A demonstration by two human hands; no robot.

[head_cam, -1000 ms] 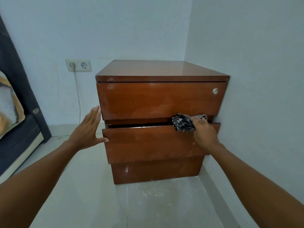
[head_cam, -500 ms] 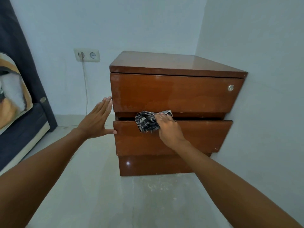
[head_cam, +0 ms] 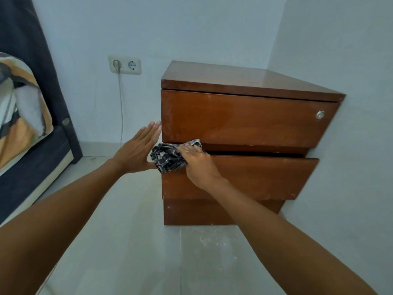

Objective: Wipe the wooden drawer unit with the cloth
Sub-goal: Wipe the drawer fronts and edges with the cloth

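Your right hand (head_cam: 196, 161), clutching the cloth (head_cam: 168, 157), has swept leftward to the drawer unit (head_cam: 244, 120)'s left edge; your left hand (head_cam: 136, 151) stays flat, released.

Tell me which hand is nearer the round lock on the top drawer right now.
Right. The right hand presses the cloth at the middle drawer's top left edge, below and left of the lock. The left hand lies flat beside the unit's left side, farther away.
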